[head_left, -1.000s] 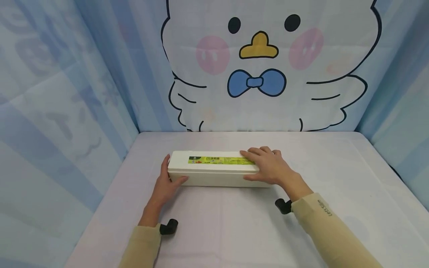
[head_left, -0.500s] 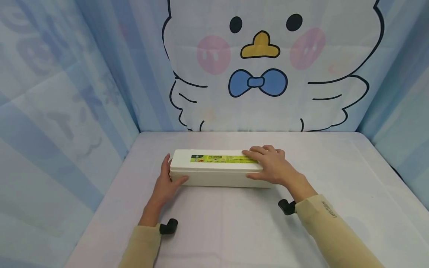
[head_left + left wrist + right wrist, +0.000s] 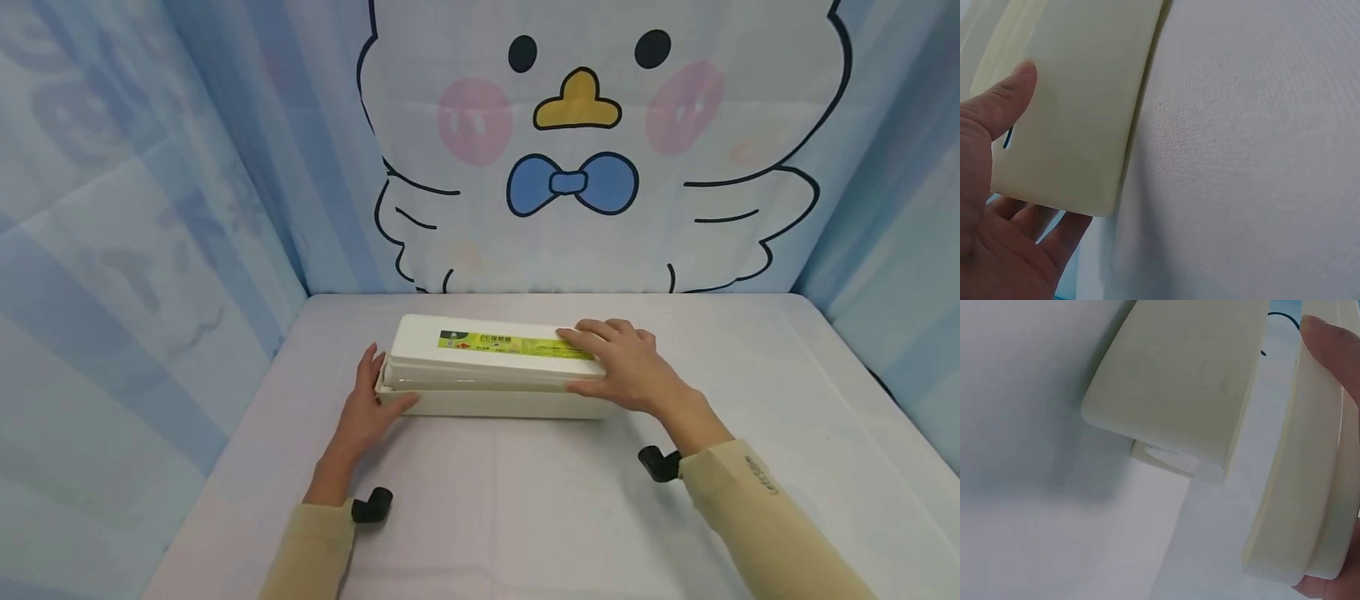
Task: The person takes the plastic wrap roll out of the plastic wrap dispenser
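Note:
A long white cling film box stands on the table, its lid point(image 3: 487, 367) raised and tilted over the base point(image 3: 480, 405). The lid carries a yellow-green label point(image 3: 510, 344). My right hand point(image 3: 630, 367) grips the lid's right end, thumb on the front and fingers over the top. In the right wrist view a wide gap separates the lid point(image 3: 1304, 475) from the base point(image 3: 1172, 375). At the other end my left hand point(image 3: 367, 417) holds the base, thumb in front and fingers round the left end. The box's inside is mostly hidden.
A white cloth covers the table point(image 3: 487, 517) around the box. Behind it hangs a curtain point(image 3: 570, 242) with a cartoon figure, and blue curtains point(image 3: 135, 292) close off both sides. A black wrist mount point(image 3: 372, 506) sticks out from the left sleeve.
The lid sat on the base before; my right hand has lifted it up and to the right, and a gap shows. My left hand has stayed at the base's left end.

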A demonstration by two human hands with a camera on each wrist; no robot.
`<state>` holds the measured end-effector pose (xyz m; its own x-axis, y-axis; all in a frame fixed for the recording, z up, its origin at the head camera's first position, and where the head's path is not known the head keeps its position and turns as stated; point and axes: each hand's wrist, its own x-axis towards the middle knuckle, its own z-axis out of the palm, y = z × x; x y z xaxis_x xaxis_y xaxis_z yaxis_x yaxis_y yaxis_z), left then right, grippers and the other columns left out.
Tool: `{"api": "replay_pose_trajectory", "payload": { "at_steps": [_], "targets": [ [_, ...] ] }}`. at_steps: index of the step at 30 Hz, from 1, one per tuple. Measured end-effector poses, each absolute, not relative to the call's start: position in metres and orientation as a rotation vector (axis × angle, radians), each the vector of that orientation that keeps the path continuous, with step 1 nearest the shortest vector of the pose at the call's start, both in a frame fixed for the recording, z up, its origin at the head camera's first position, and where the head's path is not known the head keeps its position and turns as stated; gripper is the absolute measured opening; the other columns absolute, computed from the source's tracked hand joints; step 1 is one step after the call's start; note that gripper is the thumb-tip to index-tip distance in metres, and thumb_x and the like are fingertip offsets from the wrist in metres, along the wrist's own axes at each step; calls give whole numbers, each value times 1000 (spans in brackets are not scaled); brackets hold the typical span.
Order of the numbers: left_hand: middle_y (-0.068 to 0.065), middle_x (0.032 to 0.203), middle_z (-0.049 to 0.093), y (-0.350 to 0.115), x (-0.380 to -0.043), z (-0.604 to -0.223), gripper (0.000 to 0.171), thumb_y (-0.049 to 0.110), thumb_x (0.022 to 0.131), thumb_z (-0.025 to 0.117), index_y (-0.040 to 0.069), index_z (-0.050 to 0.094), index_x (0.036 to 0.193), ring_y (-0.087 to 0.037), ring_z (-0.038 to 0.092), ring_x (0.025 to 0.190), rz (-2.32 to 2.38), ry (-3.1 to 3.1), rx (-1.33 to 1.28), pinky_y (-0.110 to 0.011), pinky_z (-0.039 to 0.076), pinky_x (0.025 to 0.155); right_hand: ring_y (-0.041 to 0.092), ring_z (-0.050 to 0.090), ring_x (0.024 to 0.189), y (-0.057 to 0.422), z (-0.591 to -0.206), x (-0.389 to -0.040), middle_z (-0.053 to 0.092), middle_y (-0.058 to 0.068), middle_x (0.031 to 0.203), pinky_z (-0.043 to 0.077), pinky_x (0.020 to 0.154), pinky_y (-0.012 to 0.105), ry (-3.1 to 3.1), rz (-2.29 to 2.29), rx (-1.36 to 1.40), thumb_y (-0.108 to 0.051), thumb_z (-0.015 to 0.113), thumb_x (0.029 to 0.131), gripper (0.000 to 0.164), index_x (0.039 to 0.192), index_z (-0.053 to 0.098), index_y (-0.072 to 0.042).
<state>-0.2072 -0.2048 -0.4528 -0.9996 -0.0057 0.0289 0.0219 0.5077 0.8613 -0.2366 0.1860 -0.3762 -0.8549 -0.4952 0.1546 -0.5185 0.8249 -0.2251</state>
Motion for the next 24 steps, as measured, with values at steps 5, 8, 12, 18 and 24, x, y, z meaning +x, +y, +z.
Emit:
{"api": "replay_pose_trajectory", "payload": {
  "at_steps": [5,8,12,18,24],
  "targets": [
    [-13,167,15,-205,-209,-456,109,36,89,79,17,1,163,-31,19,151,-1549,-2705,-9,-53,20,118,43,36,135,195,-372,-232,47,14,150,26,102,68,-2917,390,785,-46,81,84,78,151,49,-21],
    [-14,166,16,-203,-210,-456,110,35,88,81,15,4,163,-33,21,150,-1547,-2692,-9,-54,22,118,43,35,136,199,-368,-229,46,14,151,26,103,68,-2908,387,770,-45,81,84,78,152,49,-21],
    [-17,163,22,-201,-211,-454,109,33,85,83,11,9,163,-36,27,146,-1489,-2690,-20,-56,25,116,43,35,136,204,-364,-226,45,13,151,26,103,67,-2889,388,755,-45,80,85,78,152,48,-22],
    [-17,162,21,-197,-214,-450,110,37,82,85,12,13,162,-36,30,143,-1414,-2723,-45,-59,24,115,43,33,137,209,-360,-221,45,13,151,25,104,68,-2886,412,723,-44,80,85,78,153,47,-22],
    [-14,167,7,-197,-219,-450,114,42,81,84,13,10,163,-37,18,149,-1329,-2799,-72,-60,21,116,42,34,136,216,-357,-216,46,13,150,27,102,68,-2847,404,719,-44,81,85,78,152,48,-21]
  ]
}}
